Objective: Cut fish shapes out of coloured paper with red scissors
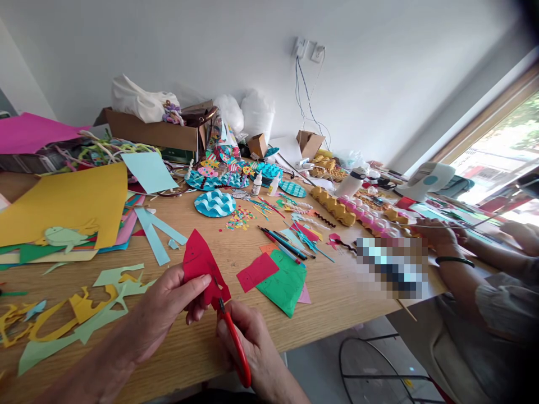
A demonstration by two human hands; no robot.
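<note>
Between thumb and fingers, my left hand (177, 294) pinches a piece of red paper (197, 255) with dark pencil lines on it. My right hand (248, 331) is closed round the red handles of a pair of scissors (236, 345). Their blades point up and away from me and meet the lower edge of the red paper. To the right lies a smaller red paper piece (257, 271), partly over a green sheet (284, 283) with drawn lines. Yellow and pale green paper scraps (90, 306) lie left of my left forearm.
Pencils and pens (286, 244) lie mid-table. Beyond them are a round blue wave-patterned piece (214, 203), confetti dots (240, 217) and two small glue bottles (256, 184). A yellow sheet (84, 196) covers the left. At the right, a co-worker's hands (438, 233) are over the table.
</note>
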